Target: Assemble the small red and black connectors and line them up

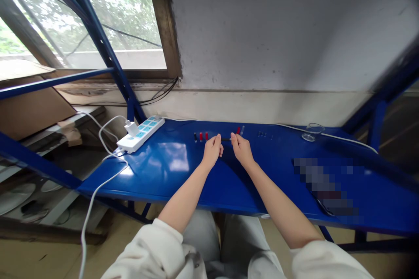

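Note:
My left hand (213, 150) is closed, its thumb and fingers pinching one end of a slim black pen-like rod (225, 139). On the other end, my right hand (241, 148) is also closed in a pinch, so the rod lies level between them just above the blue table. Left of my hands stand a small black-topped tube (195, 137) and two red-topped tubes, one red tube (200, 137) beside another red tube (206, 136). Behind my right fingers are a red stick-like piece (238, 130) and a clear piece (242, 130). My fingers hide the rod's ends.
A white power strip (141, 134) with a plug and cable lies at the table's left. Tiny clear pieces (262, 134) and round clear dishes (308, 137) sit to the right. A blurred-out object (327, 192) lies near the right front. Blue frame posts (122, 80) flank the table.

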Demonstrator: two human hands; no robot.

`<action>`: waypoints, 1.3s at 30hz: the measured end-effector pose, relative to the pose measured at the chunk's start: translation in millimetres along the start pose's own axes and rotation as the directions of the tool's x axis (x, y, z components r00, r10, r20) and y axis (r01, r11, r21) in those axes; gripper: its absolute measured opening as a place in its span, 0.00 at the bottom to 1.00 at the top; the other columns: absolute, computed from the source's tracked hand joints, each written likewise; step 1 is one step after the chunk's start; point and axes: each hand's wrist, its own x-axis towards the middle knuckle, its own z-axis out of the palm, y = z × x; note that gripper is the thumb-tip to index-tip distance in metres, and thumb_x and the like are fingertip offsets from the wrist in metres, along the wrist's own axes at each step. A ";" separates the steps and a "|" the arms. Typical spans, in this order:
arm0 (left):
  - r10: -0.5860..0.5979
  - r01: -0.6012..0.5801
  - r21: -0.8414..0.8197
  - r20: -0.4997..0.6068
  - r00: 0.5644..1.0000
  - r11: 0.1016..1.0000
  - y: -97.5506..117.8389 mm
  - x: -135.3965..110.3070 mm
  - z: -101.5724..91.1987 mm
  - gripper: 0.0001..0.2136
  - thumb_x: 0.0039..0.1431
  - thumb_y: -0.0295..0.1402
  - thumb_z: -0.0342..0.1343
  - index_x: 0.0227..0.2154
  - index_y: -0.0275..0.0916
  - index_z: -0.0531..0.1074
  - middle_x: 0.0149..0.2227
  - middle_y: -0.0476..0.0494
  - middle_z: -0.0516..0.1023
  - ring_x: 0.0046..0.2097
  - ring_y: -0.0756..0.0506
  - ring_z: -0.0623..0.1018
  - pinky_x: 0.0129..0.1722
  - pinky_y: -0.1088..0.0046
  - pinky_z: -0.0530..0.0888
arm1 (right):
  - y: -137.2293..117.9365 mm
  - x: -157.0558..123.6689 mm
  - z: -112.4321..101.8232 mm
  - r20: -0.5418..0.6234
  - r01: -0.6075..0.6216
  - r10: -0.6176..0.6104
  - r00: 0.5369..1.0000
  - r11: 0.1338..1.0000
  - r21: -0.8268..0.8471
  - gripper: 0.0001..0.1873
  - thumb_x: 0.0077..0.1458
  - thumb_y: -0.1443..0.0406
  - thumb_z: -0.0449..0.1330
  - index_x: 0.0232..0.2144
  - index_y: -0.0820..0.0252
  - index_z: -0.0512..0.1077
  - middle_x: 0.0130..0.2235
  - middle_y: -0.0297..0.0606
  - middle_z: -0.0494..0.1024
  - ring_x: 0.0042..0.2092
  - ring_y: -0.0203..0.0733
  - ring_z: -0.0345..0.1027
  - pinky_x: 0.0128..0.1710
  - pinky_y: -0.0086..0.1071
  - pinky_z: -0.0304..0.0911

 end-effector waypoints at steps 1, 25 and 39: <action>-0.016 0.015 -0.022 -0.011 1.000 1.000 -1.0 1.2 -0.1 0.20 0.54 0.49 0.42 0.19 0.37 0.59 0.11 0.55 0.60 0.13 0.55 0.60 0.19 0.78 0.61 | 0.0 -0.2 0.1 0.002 0.003 -0.003 1.000 1.000 0.004 0.21 0.58 0.54 0.39 0.19 0.58 0.56 0.19 0.32 0.62 0.21 0.33 0.56 0.24 0.26 0.50; -0.081 0.079 -0.109 -0.015 0.997 0.991 -0.7 7.0 -6.4 0.16 0.47 0.45 0.54 0.26 0.35 0.67 0.17 0.53 0.65 0.15 0.57 0.62 0.15 0.81 0.57 | 15.5 11.6 -4.6 -0.091 -0.108 0.144 0.985 0.941 0.322 0.18 0.53 0.51 0.47 0.28 0.60 0.64 0.26 0.34 0.68 0.26 0.33 0.60 0.28 0.27 0.57; 0.034 -0.036 -0.067 -0.018 0.999 0.997 -8.4 9.2 -4.1 0.15 0.50 0.44 0.52 0.27 0.34 0.69 0.17 0.54 0.64 0.15 0.58 0.62 0.15 0.81 0.58 | 20.6 9.0 7.9 0.247 -0.112 0.014 0.969 0.915 0.387 0.13 0.48 0.55 0.54 0.28 0.60 0.64 0.27 0.33 0.70 0.27 0.33 0.62 0.29 0.29 0.58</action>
